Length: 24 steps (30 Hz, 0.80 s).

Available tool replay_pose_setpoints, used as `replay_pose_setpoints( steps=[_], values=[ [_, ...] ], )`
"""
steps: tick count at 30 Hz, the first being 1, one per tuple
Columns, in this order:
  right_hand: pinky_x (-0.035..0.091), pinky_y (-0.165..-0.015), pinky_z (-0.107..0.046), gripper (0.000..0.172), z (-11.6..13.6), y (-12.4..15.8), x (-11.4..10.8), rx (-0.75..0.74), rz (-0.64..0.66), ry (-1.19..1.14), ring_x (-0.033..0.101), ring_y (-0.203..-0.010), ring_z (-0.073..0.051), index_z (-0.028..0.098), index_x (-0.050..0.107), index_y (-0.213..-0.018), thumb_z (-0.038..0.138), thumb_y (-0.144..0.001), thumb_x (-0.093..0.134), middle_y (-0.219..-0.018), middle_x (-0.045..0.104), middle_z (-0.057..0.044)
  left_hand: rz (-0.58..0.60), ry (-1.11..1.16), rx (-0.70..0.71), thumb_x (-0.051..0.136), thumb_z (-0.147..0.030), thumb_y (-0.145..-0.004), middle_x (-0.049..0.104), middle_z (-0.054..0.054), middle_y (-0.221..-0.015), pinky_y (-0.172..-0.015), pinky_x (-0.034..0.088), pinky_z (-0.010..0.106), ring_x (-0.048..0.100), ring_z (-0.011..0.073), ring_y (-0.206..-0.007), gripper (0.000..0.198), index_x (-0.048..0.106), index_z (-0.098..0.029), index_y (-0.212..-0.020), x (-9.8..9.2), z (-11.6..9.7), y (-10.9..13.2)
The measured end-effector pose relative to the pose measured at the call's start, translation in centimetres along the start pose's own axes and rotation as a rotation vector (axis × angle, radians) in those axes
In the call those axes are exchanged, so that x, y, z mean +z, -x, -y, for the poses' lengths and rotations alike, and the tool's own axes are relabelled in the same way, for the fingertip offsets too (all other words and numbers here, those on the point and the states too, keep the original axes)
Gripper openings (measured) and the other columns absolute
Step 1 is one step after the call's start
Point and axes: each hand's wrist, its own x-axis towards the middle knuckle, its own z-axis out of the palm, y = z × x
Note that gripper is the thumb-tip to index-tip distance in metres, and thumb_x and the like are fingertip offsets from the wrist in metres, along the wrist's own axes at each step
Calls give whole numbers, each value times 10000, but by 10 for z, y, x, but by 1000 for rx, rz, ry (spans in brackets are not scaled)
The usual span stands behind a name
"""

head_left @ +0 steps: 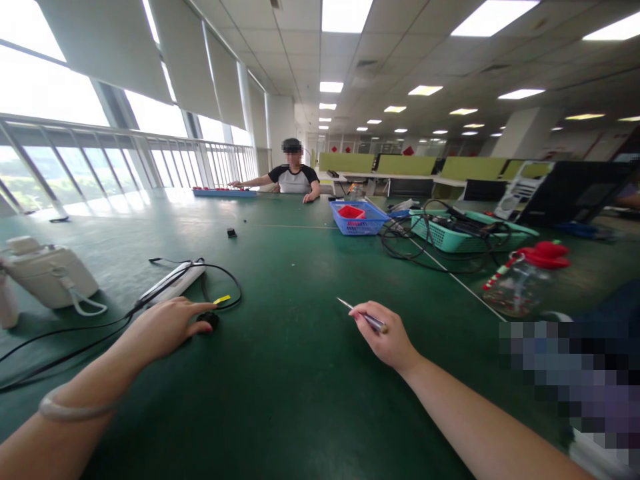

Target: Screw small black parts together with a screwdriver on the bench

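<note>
On the left, my left hand [167,325] rests low over the green table, its thumb and index finger on either side of a small black block [210,320]. Its index fingertip is beside a yellow tag [222,300] on a black cable [239,287]. My right hand [383,333] grips a slim screwdriver [373,321] like a pen, with the thin metal tip pointing up and left, above the tabletop. Behind my left hand lies a white power strip [173,283], partly covered by the cable and the hand.
Another black block [231,233] lies farther off. A blue basket [363,227] holding a red tray [351,212], a teal basket [440,237] of cables and a red-lidded jar [525,280] stand right. A white bottle [55,273] is left. A person [294,175] sits opposite by a blue tray [225,193].
</note>
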Motion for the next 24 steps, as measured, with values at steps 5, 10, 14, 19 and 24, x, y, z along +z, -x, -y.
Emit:
replay_pose_setpoints(
  steps=[5,10,14,19,24],
  values=[
    [470,-633,-288,137,-1,0,1,-2,5,-17,588,-695,-160,223,646,-912,231,-915,509,-809,641,-19,32,19,-34,648,-505,-711,589,128,-1306,-1004,401,472,546,345,-1185,700,517,-248,-1348,5,29,5],
    [467,-633,-284,131,-1,0,0,-11,-8,-22,590,-695,-161,223,649,-907,226,-910,518,-806,641,-20,133,30,-121,562,-462,-778,659,137,-1192,-904,453,482,621,358,-1058,621,511,-237,-1355,10,36,4],
    [466,-640,-285,132,-1,0,0,-16,-15,-16,594,-696,-161,223,651,-905,222,-907,519,-806,643,-19,157,7,-113,490,-350,-813,684,124,-1118,-873,459,454,640,334,-1005,561,500,-243,-1364,10,28,1],
    [467,-650,-282,131,-1,-1,-1,-16,-16,-2,600,-708,-159,225,650,-904,217,-907,519,-809,648,-16,126,33,-129,498,-346,-794,688,120,-1095,-854,472,442,655,324,-957,579,505,-231,-1361,9,26,0],
    [467,-655,-279,133,1,-1,-1,-19,-26,3,605,-716,-158,224,648,-894,210,-906,516,-807,650,-14,211,130,-166,632,-472,-690,581,144,-1305,-975,429,439,568,332,-1157,771,460,-201,-1391,9,41,9]
  ],
)
